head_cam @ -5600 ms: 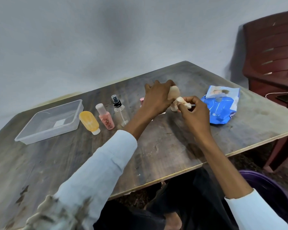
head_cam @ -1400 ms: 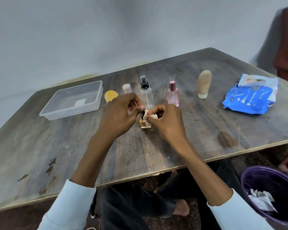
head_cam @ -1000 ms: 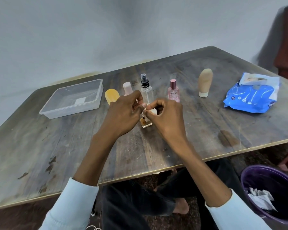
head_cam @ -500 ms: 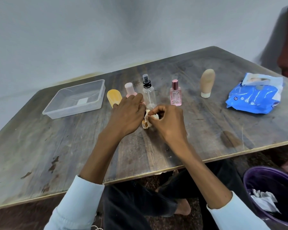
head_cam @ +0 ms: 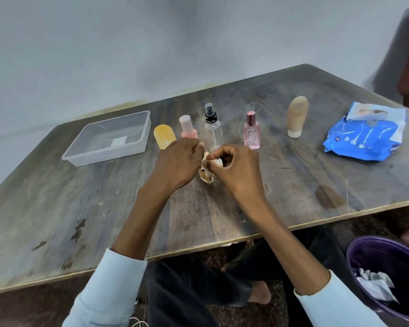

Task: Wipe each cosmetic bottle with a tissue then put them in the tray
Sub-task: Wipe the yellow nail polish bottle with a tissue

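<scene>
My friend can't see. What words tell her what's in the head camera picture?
Two hands rub a small bottle with a tissue: the left hand holds the bottle, the right hand pinches the tissue. Behind stand five more bottles, an empty clear tray on the left, and a blue tissue pack on the right.

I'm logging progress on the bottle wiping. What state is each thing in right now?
tray: holds no bottles
yellow bottle: on table
pink-capped bottle: upright on table
clear spray bottle: upright, cap on
pink perfume bottle: upright, capped
beige tube: standing on its cap
small amber bottle: held by left hand
tissue: pinched in right hand
wipes pack: flap open
bin: holds used tissue
</scene>
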